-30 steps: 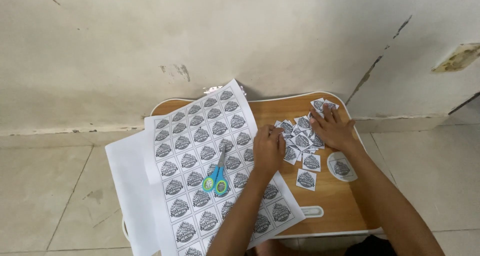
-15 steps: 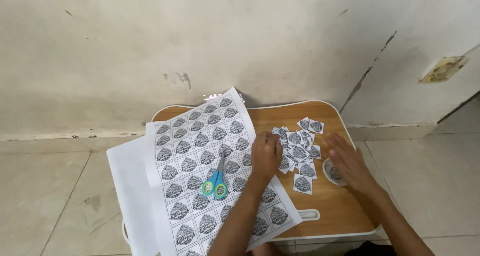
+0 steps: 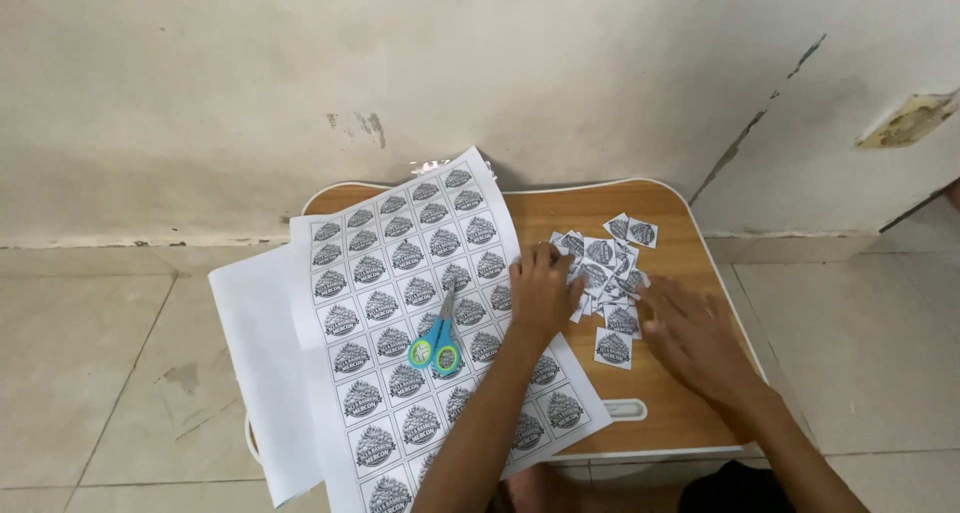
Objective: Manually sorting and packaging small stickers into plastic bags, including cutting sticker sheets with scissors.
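- Since the earlier frames the right hand (image 3: 695, 338) has slid off the far cut squares and back toward the near right edge of the bench (image 3: 680, 413); the left hand (image 3: 542, 295) has stayed at the pile's left side.
- The wooden bench with its pale rim stands against a stained wall (image 3: 400, 73) on a tiled floor (image 3: 90, 373).
- A large printed sheet (image 3: 420, 323) — a grid of identical black-and-white crest-shaped labels in square cells — lies tilted across the bench's left half, its lower part overhanging the edge, with a blank white sheet (image 3: 255, 373) under it sticking out to the left.
- The step in hand looks like gathering the cut labels together; the next move would call for both hands sweeping loose squares inward without scattering them.
- Right hand: open, flat, fingers spread, palm down, just beside the pile and gripping nothing.
- Left hand: fingers curled loosely down on the pile's left edge — pressing, not clasping anything that I can see.
- Blue scissors (image 3: 437, 345) with green-lined handles lie closed on the printed sheet, untouched.
- The pile of cut label squares (image 3: 605, 268) sits right of centre, overlapping, between the hands; one single square (image 3: 613, 347) lies apart, nearer the person.
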